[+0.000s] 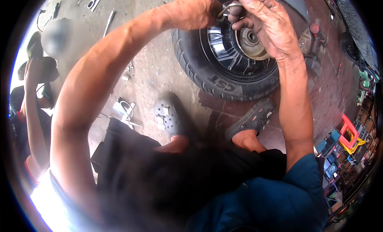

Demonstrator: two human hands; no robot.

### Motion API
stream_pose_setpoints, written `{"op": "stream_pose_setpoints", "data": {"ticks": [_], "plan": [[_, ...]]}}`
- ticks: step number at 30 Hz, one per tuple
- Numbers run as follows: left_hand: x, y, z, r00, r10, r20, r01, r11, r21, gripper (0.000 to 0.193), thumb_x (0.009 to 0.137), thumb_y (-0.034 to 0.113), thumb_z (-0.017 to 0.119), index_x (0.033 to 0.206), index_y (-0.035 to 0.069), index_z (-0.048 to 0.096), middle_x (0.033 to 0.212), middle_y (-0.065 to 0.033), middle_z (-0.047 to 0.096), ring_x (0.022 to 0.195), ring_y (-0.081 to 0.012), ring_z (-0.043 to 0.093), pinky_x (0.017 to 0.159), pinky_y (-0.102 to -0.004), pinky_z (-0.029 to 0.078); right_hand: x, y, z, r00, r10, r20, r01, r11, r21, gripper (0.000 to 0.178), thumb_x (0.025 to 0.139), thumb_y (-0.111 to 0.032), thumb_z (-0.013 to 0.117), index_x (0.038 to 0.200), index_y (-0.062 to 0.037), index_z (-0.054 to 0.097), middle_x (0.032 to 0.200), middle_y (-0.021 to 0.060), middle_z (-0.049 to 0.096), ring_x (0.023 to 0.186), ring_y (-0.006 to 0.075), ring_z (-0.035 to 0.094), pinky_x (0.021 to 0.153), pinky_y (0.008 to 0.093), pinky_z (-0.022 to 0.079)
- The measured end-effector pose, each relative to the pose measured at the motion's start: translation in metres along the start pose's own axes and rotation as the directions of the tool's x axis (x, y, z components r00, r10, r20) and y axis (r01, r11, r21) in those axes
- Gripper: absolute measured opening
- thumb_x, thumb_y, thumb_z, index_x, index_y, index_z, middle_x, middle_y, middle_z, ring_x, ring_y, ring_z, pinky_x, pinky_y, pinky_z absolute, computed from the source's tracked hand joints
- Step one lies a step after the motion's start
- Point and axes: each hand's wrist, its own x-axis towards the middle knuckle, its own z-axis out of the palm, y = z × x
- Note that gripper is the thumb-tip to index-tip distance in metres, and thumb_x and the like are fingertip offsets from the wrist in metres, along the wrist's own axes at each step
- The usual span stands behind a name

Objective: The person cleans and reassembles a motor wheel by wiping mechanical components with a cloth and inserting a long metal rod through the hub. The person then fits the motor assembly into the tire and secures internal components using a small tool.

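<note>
A thin, curved metal piece [229,8] spans the gap between my two hands above a wheel. My left hand [195,10] is closed in a fist at its left end, the fingertips hidden. Thumb and fingers of my right hand [273,24] are closed on its other end. What kind of part it is, I cannot tell. Below lies the wheel on its side, with a black treaded tyre [191,66] and a black ribbed rim [219,48]. The round metal hub [251,36] at its centre is partly covered by my right hand.
Wrenches [93,1] and a long thin tool [109,22] lie on the floor at upper left. Scissors [127,110] sit left of my shoe [169,114]. A red-ended tool [315,30] is right of the wheel. Another person's arm [35,112] shows at far left.
</note>
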Motion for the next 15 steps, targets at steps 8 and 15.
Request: {"op": "stream_pose_setpoints", "data": {"ticks": [8,15], "plan": [[-0.005,0.006,-0.002,0.993,0.054,-0.108,-0.017,0.949,0.315,0.009,0.081,0.013,0.059,0.080,0.005,0.064,0.074,-0.0176,0.064,0.072,-0.0360,0.063,0.063,-0.0434,0.049,-0.002,-0.018,0.002,0.986,-0.023,0.166,0.074,0.950,-0.303,0.027,0.090,-0.010,0.066,0.114,0.0023,0.063,0.093,0.0046,0.066,0.086,0.0109,0.062,0.074,0.0226,0.052],[-0.009,0.016,-0.001,0.994,-0.028,-0.102,0.057,0.953,0.299,0.012,0.080,0.013,0.057,0.085,0.007,0.067,0.077,-0.0187,0.065,0.077,-0.0391,0.063,0.065,-0.0453,0.050,-0.001,-0.020,0.017,0.994,-0.065,0.085,0.100,0.850,-0.518,0.021,0.082,-0.015,0.077,0.093,-0.0020,0.065,0.081,-0.0011,0.061,0.075,0.0067,0.056,0.065,0.0207,0.045]]}}
